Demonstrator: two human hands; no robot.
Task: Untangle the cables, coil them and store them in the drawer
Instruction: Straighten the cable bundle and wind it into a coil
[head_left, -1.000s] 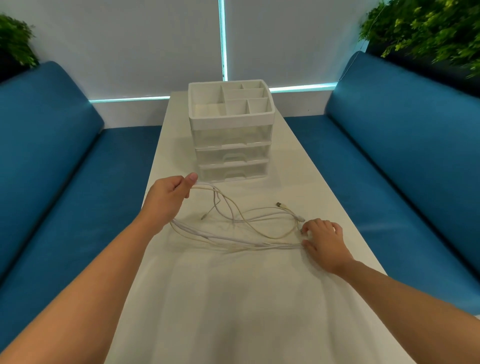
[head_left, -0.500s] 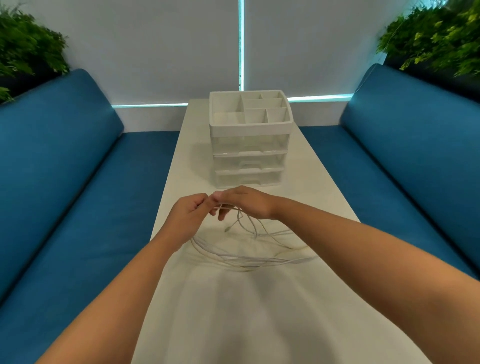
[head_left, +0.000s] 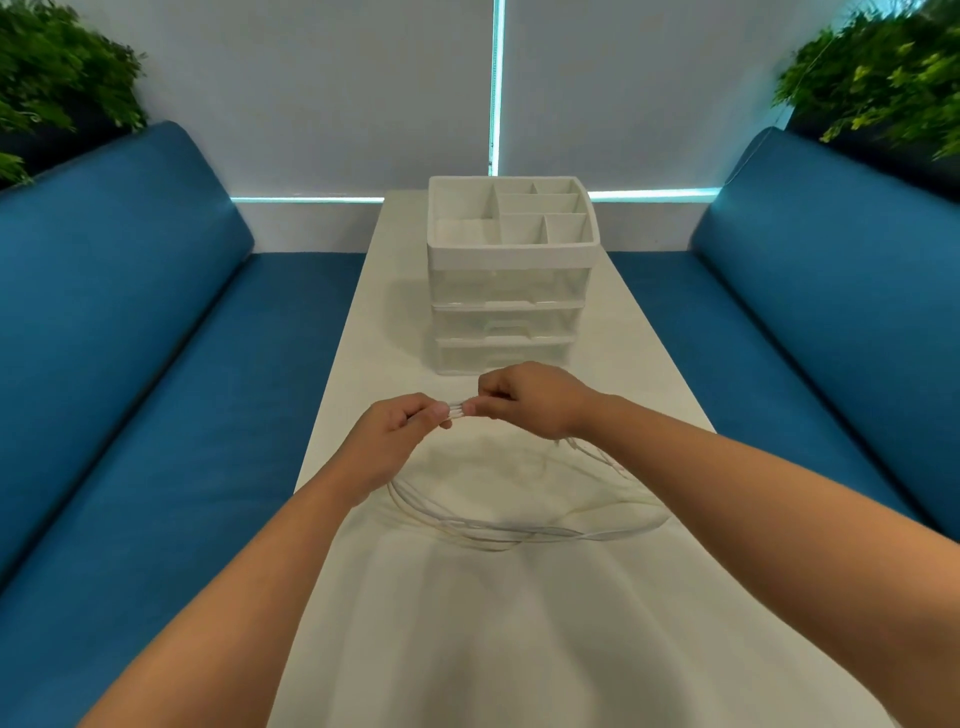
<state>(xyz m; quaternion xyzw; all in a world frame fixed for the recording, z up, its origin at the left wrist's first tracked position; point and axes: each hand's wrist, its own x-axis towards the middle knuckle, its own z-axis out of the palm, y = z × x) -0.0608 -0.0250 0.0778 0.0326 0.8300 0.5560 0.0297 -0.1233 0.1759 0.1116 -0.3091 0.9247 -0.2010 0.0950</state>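
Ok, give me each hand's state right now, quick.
Left hand: closed, pinching the bunch of white cables.
Right hand: closed, pinching the same bunch just beside the left.

Two bare forearms enter from the bottom edge, no sleeves, cuffs or gloves visible anywhere along them. Left hand (head_left: 392, 434) and right hand (head_left: 530, 397) both bare: no rings, watch, bands or other markings to be seen on fingers or wrists. Nails look short and unpainted on the left thumb, as far as the blur allows; the rest of the body is out of view.
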